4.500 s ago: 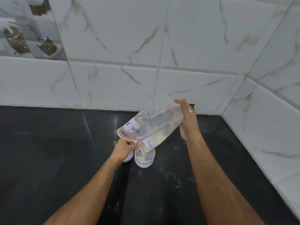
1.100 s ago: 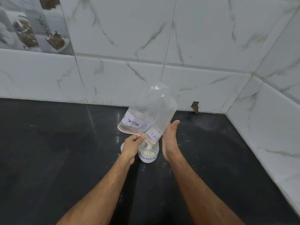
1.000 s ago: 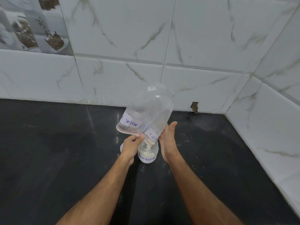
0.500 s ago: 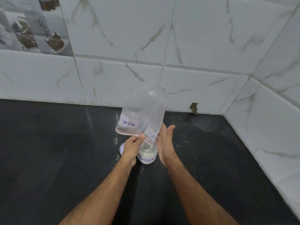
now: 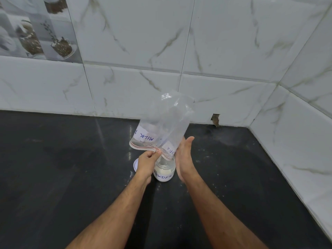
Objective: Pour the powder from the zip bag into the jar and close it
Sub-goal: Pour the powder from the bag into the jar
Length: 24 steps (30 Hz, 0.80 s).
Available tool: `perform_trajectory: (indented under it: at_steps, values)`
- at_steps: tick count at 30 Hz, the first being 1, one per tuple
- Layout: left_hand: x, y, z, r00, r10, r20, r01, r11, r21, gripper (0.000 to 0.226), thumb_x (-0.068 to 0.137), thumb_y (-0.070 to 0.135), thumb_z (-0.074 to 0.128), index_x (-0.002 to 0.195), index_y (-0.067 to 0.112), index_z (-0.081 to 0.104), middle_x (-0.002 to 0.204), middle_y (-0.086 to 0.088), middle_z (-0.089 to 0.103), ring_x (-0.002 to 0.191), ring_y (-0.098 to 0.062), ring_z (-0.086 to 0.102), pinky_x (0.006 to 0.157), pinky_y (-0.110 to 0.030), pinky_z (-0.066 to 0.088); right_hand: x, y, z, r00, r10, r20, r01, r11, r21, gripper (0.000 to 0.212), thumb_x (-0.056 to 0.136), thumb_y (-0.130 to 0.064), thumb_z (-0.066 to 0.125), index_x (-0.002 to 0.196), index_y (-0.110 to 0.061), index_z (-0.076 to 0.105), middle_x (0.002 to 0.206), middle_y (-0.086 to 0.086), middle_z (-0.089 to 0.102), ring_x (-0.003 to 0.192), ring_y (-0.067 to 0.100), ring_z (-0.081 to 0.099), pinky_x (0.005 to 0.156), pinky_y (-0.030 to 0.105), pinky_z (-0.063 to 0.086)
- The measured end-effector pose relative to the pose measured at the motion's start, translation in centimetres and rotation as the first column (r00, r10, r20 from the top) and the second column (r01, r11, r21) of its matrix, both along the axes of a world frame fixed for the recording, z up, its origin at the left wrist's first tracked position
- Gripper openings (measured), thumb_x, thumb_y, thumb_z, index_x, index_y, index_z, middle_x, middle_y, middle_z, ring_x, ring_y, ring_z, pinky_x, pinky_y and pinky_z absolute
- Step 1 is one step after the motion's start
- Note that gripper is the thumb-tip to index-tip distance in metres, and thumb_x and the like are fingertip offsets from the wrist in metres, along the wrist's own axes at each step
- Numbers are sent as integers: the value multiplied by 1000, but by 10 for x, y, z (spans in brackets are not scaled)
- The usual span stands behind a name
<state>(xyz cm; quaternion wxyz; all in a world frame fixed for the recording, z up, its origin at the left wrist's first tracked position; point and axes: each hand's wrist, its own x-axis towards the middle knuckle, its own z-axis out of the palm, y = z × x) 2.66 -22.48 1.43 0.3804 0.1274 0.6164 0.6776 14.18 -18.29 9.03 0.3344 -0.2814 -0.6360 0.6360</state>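
zip bag [image 5: 167, 126] stands upright, mouth down over jar [image 5: 164, 172], left hand [image 5: 146, 163] pinching.

1. The zip bag [image 5: 166, 126] is clear plastic with a pink zip strip and a white label reading "MILK". It stands upended, open mouth down over the jar, and looks nearly empty.
2. The jar [image 5: 164, 172] is small, clear glass, upright on the black counter [image 5: 53, 177], with white powder [image 5: 162, 171] inside and a label reading "POWDER".
3. The white lid [image 5: 136, 163] lies on the counter just left of the jar.
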Motion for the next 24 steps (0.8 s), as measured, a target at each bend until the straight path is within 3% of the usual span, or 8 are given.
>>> perform_trajectory:
  at_steps: [3, 5, 9, 13, 15, 19, 21, 24]
  values:
    - [0, -1, -2, 1000, -17, -14, 17, 1000, -8, 18, 90, 17, 71, 98, 1, 73, 102, -15, 76, 106, -32, 70, 101, -50, 51, 0, -5, 3, 1000, -21, 15, 21, 1000, 12, 81, 82, -82, 17, 140, -34, 46, 137, -12, 62, 130, 10, 56, 104, 26, 46]
    - [0, -2, -1, 1000, -20, -20, 20, 1000, -7, 19, 89, 18, 72, 97, 1, 74, 100, -15, 77, 107, -33, 69, 101, -49, 51, 0, -5, 6, 997, -69, -16, 68, 995, -78, 96, 76, -90, 23, 149, -30, 36, 149, -10, 51, 137, 10, 48, 108, 26, 41]
    - [-1, -4, 1, 998, -52, -41, 52, 999, -4, 18, 88, 19, 73, 91, 1, 75, 99, -17, 76, 107, -36, 68, 101, -50, 51, 0, 0, 2, 998, 35, -51, -39, 996, -85, 67, 94, -63, 3, 123, -32, 55, 111, -18, 74, 109, 0, 67, 87, 18, 53]
    - [-2, -5, 1, 998, -45, -48, 45, 999, -3, 19, 87, 18, 74, 92, 0, 75, 100, -18, 76, 108, -35, 68, 101, -48, 51, -3, 3, 0, 992, -52, -113, 33, 986, -165, 82, 82, -82, 22, 140, -30, 48, 130, -20, 65, 121, -1, 60, 90, 16, 50]
    - [-1, -5, 3, 998, -51, -44, 51, 999, 0, 18, 87, 18, 74, 92, 1, 75, 101, -19, 75, 108, -37, 67, 101, -50, 51, -3, 7, -4, 995, 30, -96, -44, 987, -152, 73, 84, -75, 18, 129, -32, 55, 119, -15, 72, 115, 4, 65, 93, 22, 53]
    - [-1, -4, 6, 998, -40, -54, 40, 999, -2, 19, 87, 18, 75, 90, -1, 75, 101, -22, 74, 99, -31, 71, 101, -51, 50, -8, 9, -9, 998, -37, -46, 30, 988, -150, 89, 82, -85, 31, 144, -25, 47, 138, 3, 62, 125, 17, 61, 104, 37, 50]
    - [-1, -5, 8, 997, -43, -63, 43, 999, 2, 17, 87, 18, 75, 89, 1, 75, 100, -21, 75, 101, -33, 71, 101, -50, 51, -6, 11, -10, 999, -7, -34, 1, 985, -174, 77, 87, -76, 37, 141, -23, 51, 136, 6, 64, 122, 18, 64, 99, 34, 53]
    - [-1, -6, 11, 995, -48, -92, 50, 999, 17, 16, 88, 15, 73, 94, 0, 76, 98, -15, 77, 103, -29, 71, 98, -43, 54, -4, 16, -4, 1000, -8, 0, 8, 997, -81, 42, 97, -42, 57, 131, -17, 59, 122, 4, 72, 112, 19, 69, 93, 35, 56]
